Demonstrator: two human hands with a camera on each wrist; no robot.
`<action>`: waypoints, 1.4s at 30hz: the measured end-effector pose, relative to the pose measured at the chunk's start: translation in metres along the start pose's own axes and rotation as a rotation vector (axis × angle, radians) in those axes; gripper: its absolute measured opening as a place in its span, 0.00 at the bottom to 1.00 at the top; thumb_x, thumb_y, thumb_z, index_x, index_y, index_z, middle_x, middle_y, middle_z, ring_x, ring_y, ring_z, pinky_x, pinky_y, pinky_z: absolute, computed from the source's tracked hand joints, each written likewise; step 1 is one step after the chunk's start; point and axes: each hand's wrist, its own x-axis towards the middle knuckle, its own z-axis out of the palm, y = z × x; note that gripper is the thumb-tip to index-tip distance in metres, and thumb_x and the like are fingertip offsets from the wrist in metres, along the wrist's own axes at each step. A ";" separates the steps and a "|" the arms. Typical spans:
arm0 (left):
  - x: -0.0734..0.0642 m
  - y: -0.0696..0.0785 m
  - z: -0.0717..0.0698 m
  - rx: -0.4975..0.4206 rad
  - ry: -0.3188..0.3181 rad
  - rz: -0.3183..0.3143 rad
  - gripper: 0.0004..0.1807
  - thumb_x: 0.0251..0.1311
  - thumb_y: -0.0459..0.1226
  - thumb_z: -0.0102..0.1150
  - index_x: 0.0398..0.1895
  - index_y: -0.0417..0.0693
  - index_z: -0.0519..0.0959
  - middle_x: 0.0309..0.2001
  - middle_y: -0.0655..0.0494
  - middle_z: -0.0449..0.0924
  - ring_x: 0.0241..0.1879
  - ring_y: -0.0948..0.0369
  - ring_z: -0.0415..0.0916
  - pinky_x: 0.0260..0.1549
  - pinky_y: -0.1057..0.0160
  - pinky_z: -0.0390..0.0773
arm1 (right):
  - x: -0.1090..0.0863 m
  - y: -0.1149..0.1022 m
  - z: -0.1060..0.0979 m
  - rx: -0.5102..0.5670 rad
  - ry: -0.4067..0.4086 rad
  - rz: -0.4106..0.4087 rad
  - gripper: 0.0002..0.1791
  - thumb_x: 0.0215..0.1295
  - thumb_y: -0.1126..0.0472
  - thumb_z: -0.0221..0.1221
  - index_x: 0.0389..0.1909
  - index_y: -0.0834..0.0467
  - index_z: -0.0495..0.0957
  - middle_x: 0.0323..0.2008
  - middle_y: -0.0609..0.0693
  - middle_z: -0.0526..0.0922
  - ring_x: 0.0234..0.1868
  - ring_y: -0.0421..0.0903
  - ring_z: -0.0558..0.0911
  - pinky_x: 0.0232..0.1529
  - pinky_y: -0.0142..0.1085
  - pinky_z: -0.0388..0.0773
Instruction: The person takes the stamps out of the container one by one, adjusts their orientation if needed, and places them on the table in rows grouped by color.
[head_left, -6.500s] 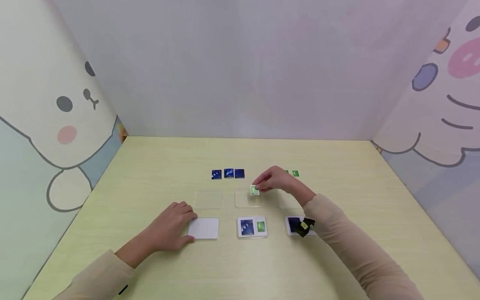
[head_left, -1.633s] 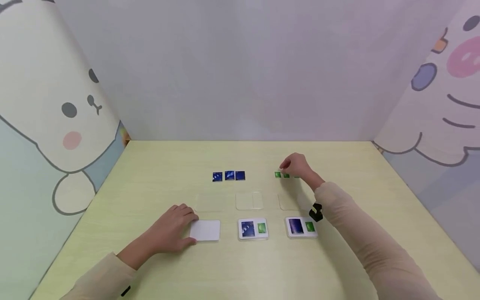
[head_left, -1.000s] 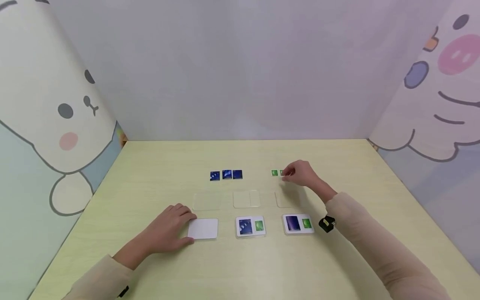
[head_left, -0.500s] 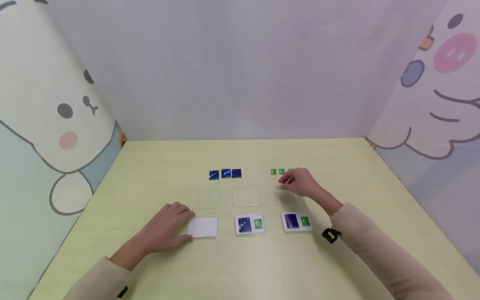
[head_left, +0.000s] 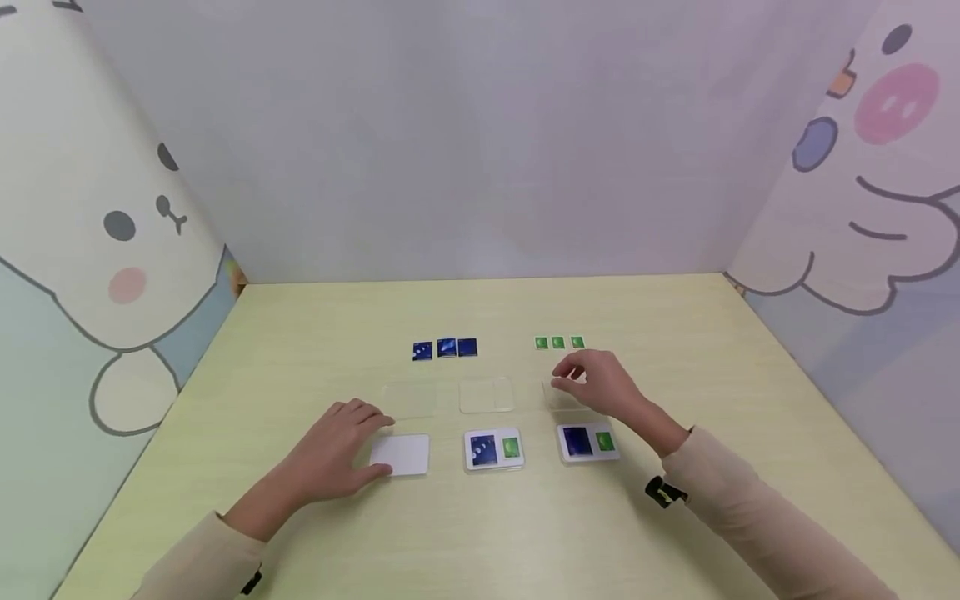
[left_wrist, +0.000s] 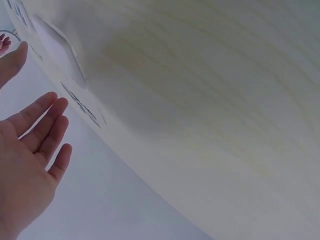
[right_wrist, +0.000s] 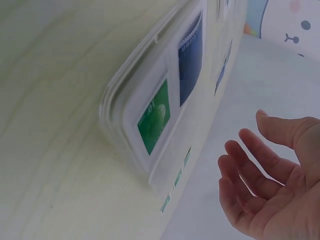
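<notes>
My left hand [head_left: 333, 454] is beside a blank white card [head_left: 408, 455], its thumb overlapping the card's near left corner. In the left wrist view its fingers [left_wrist: 45, 132] are loosely spread and hold nothing. My right hand [head_left: 606, 387] hovers over the right clear plastic sheet [head_left: 553, 398], fingers gently bent and nothing between them, as the right wrist view also shows. Beyond it lie three small green stamps [head_left: 558, 342] in a row. Three dark blue stamps [head_left: 446, 347] form another row at the back, left of the green ones.
Two white card stacks, the middle one [head_left: 495, 465] and the right one [head_left: 588, 457], each bear a blue and a green stamp. Two more clear sheets lie behind, the left one [head_left: 411, 400] and the middle one [head_left: 486, 395]. Printed cartoon walls flank the table.
Earlier my right hand held a green stamp above the middle sheet. It then worked at the green row and has drawn back toward me, uncovering the third stamp. My left index finger has lifted slightly.
</notes>
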 end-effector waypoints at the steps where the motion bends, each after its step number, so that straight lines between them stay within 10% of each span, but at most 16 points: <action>1: 0.000 0.001 0.000 0.002 0.001 0.001 0.30 0.48 0.54 0.69 0.51 0.47 0.79 0.49 0.54 0.81 0.51 0.55 0.74 0.53 0.51 0.72 | -0.001 0.000 0.001 -0.003 0.005 0.004 0.08 0.60 0.57 0.65 0.36 0.57 0.85 0.34 0.49 0.87 0.36 0.43 0.80 0.36 0.35 0.76; 17: 0.014 0.017 -0.003 -0.002 0.023 0.014 0.30 0.49 0.52 0.69 0.52 0.46 0.78 0.49 0.54 0.81 0.52 0.55 0.73 0.54 0.51 0.71 | -0.022 -0.012 0.015 -0.229 0.033 -0.179 0.21 0.52 0.53 0.70 0.45 0.57 0.81 0.44 0.53 0.82 0.47 0.53 0.77 0.48 0.52 0.73; 42: 0.044 0.042 -0.008 -0.049 0.009 0.045 0.31 0.51 0.54 0.67 0.55 0.47 0.77 0.53 0.53 0.80 0.55 0.55 0.72 0.58 0.52 0.70 | -0.045 -0.045 0.036 -0.292 0.100 -0.187 0.31 0.45 0.45 0.73 0.49 0.53 0.77 0.46 0.49 0.77 0.51 0.50 0.72 0.55 0.49 0.66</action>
